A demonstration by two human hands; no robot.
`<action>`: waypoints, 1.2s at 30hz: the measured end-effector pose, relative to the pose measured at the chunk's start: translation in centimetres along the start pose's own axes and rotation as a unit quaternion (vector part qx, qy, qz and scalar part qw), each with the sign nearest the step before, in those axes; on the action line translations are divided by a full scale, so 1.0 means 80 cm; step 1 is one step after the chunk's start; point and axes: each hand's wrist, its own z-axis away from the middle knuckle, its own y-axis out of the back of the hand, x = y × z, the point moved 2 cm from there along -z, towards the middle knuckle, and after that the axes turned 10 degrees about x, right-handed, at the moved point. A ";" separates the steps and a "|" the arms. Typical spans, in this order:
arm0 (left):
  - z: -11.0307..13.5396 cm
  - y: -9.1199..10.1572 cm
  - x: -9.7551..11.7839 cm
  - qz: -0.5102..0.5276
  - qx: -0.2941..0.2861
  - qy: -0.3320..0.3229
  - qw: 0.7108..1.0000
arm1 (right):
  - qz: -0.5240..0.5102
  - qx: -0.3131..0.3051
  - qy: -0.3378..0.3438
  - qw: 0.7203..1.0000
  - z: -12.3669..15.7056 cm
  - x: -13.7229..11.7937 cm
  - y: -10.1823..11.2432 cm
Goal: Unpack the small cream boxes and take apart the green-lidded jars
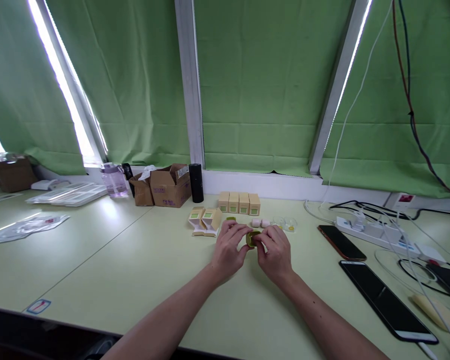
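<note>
Between my two hands is a small, round, olive-green piece point(252, 239), hollow like a little cup or lid; its exact kind is too small to tell. My left hand point(228, 251) pinches it from the left, and my right hand point(276, 254) grips its right side with bent fingers. Another bit of green point(231, 218) shows just behind my left fingers. Beyond the hands lie two small pale-pink cylinders point(260, 223) and some clear plastic cups point(285, 223) with yellow inside. Two opened cardboard boxes point(205, 221) lie left of my left hand.
Several closed small boxes point(239, 203) stand in a row at the back. A black cylinder point(196, 183) and a brown carton point(171, 186) are further left, near a purple bottle point(114, 180). Two phones point(342, 242) and a power strip point(378, 234) with cables lie right.
</note>
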 end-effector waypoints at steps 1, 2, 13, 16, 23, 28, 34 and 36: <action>0.000 0.000 0.000 0.000 0.000 0.001 1.000 | 0.000 -0.001 0.000 1.000 0.000 0.000 0.000; 0.000 0.000 -0.001 0.000 0.001 0.001 1.000 | 0.000 -0.001 0.001 1.000 0.000 0.000 0.000; 0.000 0.001 -0.001 -0.014 0.012 -0.001 1.000 | 0.007 -0.014 0.007 1.000 -0.002 -0.003 0.001; 0.001 0.000 -0.003 -0.018 0.010 0.004 1.000 | 0.005 -0.014 0.008 1.000 -0.002 -0.003 0.001; 0.002 -0.002 -0.006 -0.024 0.020 0.003 1.000 | 0.004 -0.002 0.014 1.000 -0.002 -0.005 0.001; 0.000 -0.001 -0.005 -0.028 0.025 0.000 0.999 | 0.002 0.003 0.015 1.000 -0.001 -0.006 0.000; -0.001 0.001 -0.005 -0.028 0.022 0.006 0.999 | 0.005 0.005 0.017 1.000 -0.003 -0.007 0.001; 0.000 0.000 -0.007 -0.030 0.020 0.008 0.999 | 0.006 0.005 0.017 1.000 -0.002 -0.007 0.001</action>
